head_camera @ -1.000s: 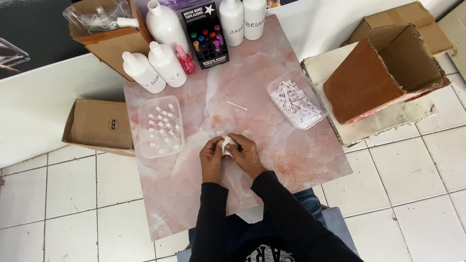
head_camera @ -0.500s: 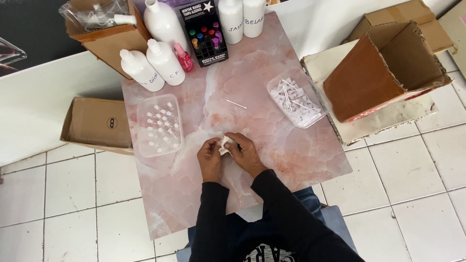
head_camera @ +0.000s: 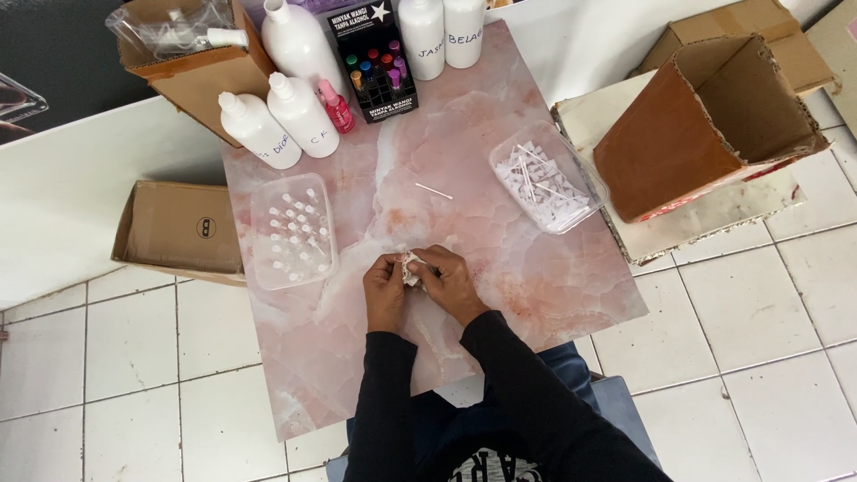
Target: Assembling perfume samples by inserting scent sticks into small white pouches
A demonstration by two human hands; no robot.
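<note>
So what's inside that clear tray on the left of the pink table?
The clear tray holds rows of small clear vials with white caps, standing upright. Whether the vials are filled cannot be seen from above.

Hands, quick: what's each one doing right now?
Left hand: closed on the small white item.
Right hand: closed on the same item.

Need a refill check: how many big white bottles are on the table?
5 white bottles: two at the far left, a taller one behind them, and two at the far edge. Others may be out of frame.
</note>
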